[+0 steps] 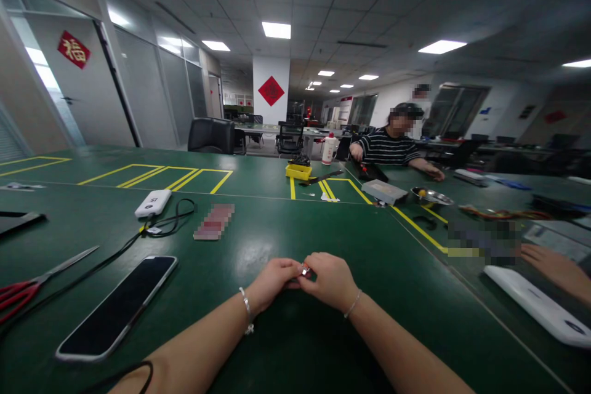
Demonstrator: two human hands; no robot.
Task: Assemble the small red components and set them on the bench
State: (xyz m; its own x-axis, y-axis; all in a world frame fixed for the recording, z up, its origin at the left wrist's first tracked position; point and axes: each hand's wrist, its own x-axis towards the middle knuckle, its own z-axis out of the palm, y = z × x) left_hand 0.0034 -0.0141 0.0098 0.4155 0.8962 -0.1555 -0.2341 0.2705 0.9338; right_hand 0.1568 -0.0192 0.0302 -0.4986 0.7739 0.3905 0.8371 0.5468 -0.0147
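Observation:
Both my hands meet over the green table, close to the middle of the view. My left hand is closed, its fingertips on a small shiny object with red or orange parts. My right hand pinches the same small object from the other side, and its fingers cover most of it. What the object is cannot be made out. A pixelated reddish paper lies beyond my left hand, and a dark-screened phone rests to the left.
Red-handled scissors, a white power bank and a black cable lie left. Further off stand a yellow bin, a grey box and a metal bowl. A seated person and another person's hand are right.

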